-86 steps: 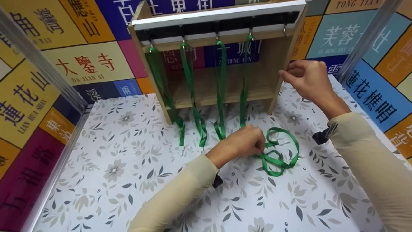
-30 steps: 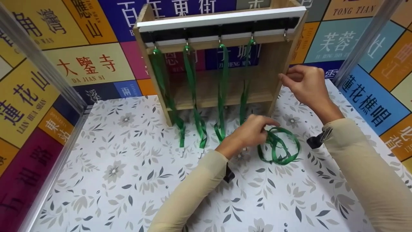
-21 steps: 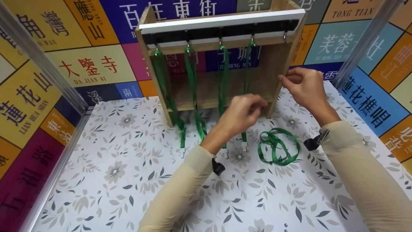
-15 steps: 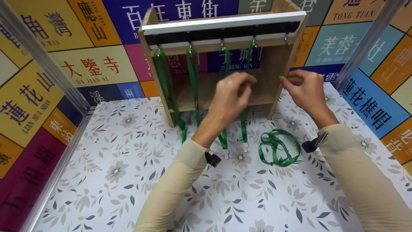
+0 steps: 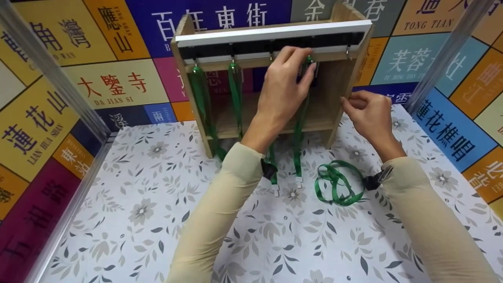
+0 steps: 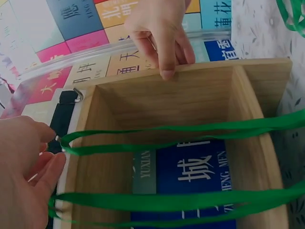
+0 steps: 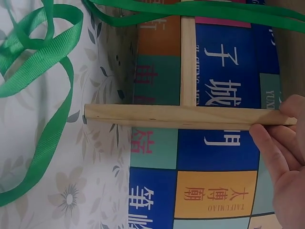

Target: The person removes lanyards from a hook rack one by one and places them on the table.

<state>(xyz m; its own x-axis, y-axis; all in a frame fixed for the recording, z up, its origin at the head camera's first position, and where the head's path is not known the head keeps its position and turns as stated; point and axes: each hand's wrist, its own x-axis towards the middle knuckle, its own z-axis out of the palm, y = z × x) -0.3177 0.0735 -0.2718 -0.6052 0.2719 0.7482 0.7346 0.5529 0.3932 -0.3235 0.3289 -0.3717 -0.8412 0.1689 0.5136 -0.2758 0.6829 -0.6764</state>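
Observation:
My left hand [image 5: 282, 84] is raised to the hook strip [image 5: 251, 46] of a wooden rack [image 5: 351, 74]. Its thumb and fingertips sit on either side of the top of a hanging green lanyard [image 5: 301, 129], right at its hook, with a gap showing between them in the left wrist view. My right hand [image 5: 371, 112] pinches the edge of the rack's right side panel [image 7: 181, 118] between thumb and fingers. Other green lanyards [image 5: 236, 88] hang from the hooks to the left, one partly hidden behind my left hand. The rightmost hook [image 5: 348, 53] is bare.
A loose green lanyard [image 5: 334, 192] lies coiled on the flower-patterned tabletop [image 5: 137, 236], in front of the rack's right end. White clips [image 5: 299, 182] at the lanyards' lower ends reach the tabletop. Panels with printed characters [image 5: 118, 82] stand behind and at both sides.
My left hand has let go of the coiled lanyard on the table and risen to the hook second from the right. My right hand has stayed at the rack's side panel.

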